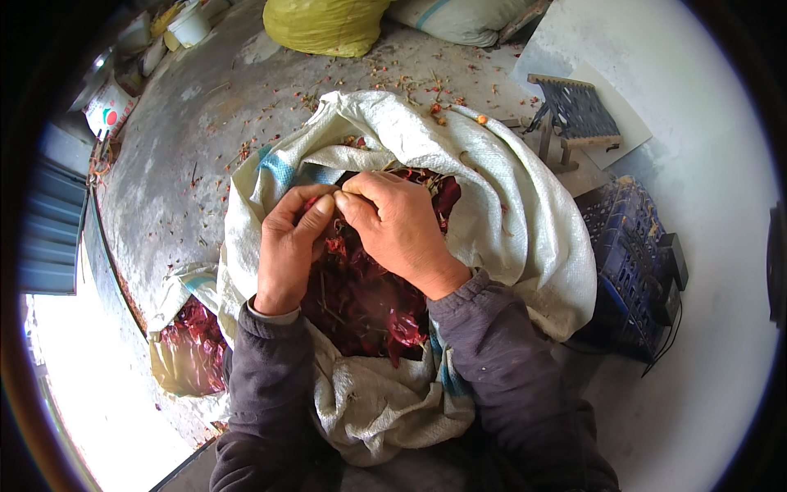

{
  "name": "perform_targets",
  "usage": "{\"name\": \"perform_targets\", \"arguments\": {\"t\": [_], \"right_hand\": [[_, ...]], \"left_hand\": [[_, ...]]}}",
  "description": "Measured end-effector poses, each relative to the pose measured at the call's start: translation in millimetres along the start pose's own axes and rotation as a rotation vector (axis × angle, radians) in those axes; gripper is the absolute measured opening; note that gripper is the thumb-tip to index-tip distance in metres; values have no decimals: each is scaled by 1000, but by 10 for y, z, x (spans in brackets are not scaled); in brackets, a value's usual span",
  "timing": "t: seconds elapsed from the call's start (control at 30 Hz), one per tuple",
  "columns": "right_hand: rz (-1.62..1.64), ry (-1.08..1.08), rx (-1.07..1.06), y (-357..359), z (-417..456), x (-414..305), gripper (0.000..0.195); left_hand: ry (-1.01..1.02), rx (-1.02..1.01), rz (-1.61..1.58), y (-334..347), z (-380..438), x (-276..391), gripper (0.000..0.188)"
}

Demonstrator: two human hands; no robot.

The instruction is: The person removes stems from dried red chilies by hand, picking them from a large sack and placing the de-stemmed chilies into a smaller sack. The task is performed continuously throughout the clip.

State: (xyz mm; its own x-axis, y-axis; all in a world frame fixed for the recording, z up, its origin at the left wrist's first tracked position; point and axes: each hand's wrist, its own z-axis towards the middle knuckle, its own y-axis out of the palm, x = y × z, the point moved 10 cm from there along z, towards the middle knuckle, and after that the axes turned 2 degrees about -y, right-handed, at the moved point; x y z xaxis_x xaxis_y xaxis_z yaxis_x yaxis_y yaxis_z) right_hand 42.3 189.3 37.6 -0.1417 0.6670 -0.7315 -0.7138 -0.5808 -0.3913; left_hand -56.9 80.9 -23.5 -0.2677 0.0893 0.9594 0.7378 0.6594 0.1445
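Observation:
Over the mouth of a white woven sack [535, 215] with rolled-down edges, my two hands meet at the fingertips. My left hand [289, 243] holds a dried red chili pepper [312, 202], mostly covered by its fingers and thumb. My right hand [393, 221] pinches thumb against forefinger at the end of that pepper, probably at its stem; the fingers hide the exact grip. Below them the sack holds many dark red dried peppers [369, 301], some with stems. A shiny red pepper [406, 328] lies near the sack's front edge.
A smaller bag of red peppers [195, 347] stands at the left. Blue plastic crates [627, 264] and a small stool [578, 114] are at the right. A yellow sack [323, 24] and white buckets [189, 24] stand farther back. Bits of pepper and stem litter the concrete floor [178, 154].

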Motion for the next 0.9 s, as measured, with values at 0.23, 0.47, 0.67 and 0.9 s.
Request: {"name": "perform_targets", "arguments": {"t": [0.23, 0.47, 0.67, 0.9], "right_hand": [[159, 101, 47, 120, -61, 12, 14], [-26, -345, 32, 171, -159, -621, 12], [422, 374, 42, 53, -12, 154, 22], [1072, 647, 156, -62, -92, 621, 14]], "left_hand": [[62, 86, -156, -44, 37, -73, 13], [158, 298, -159, -212, 35, -22, 17], [-39, 285, 306, -520, 77, 35, 35], [208, -25, 1280, 12, 47, -166, 36]]}}
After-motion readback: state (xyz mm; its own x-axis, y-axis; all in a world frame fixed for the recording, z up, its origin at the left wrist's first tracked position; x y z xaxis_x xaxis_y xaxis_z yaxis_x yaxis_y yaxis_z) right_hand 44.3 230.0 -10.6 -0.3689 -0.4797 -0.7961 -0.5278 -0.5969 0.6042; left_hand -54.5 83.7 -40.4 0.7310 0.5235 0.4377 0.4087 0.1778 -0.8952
